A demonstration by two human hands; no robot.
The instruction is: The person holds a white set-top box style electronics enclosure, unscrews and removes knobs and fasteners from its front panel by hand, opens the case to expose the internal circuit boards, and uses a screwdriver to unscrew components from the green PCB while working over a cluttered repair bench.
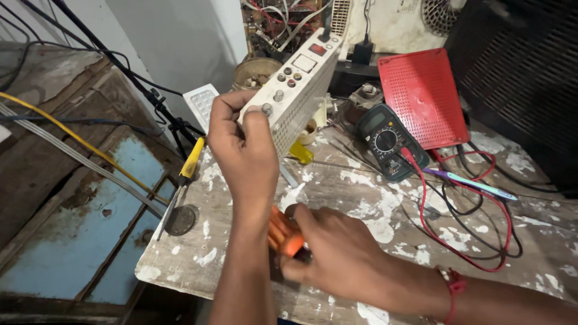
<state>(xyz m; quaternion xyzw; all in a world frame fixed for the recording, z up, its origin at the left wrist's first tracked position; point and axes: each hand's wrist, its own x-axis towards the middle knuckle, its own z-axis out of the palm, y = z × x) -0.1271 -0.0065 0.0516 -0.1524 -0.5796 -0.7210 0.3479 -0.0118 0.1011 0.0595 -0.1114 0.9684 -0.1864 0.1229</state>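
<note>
1. Left hand [241, 147] has its fingers [256, 120] wrapped around the near end of a cream metal electronics box with a vented side and a knobbed front panel [298, 81]. The box is tipped up on one end over the paint-flecked wooden surface [361, 198], its far end close to the open circuit-board clutter [271, 24] behind.
2. Right hand [337, 253] is closed on an orange-handled screwdriver [283, 235], low, near the front edge of the surface. Its tip is hidden behind the left forearm, so I can't tell where it points.
3. Risk: one-hand grip on a tilted box. If the thumb slips off the panel, it drops onto the yellow part [301, 151] and loose bits below it.
4. Risk: a hidden screwdriver tip close to the left wrist. A slip under push could jab the forearm.
5. Risk: the red and black probe leads [475, 229] loop across the surface from the dark green multimeter [388, 141]. Snag one with the right elbow and the meter drags.
6. Risk: a yellow-handled tool [191, 159] lies at the left edge of the surface, partly overhanging. A knock sends it off.
7. The red perforated plastic cover [421, 96] leans behind the meter; a bump to the box could topple it.
</note>
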